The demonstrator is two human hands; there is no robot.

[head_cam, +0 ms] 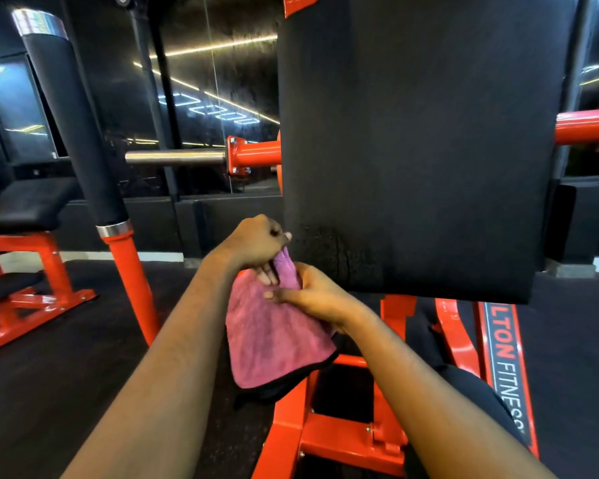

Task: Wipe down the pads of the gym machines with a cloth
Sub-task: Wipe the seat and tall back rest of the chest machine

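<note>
1 pink cloth (274,337), fuzzy with a black hem, hangs just in front of the speckled lower left corner of 1 big black pad (419,133). 2 hands hold it: the left hand (255,242) grips its bunched top, the right hand (313,292) pinches the same fold.

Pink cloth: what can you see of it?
The pink cloth looks like fluffy microfibre with a dark trim along its lower edge. Its top is bunched into a twist, pinched by the left hand and held by the right hand; the rest hangs beside the lower corner of the black pad, above the orange frame.
</note>
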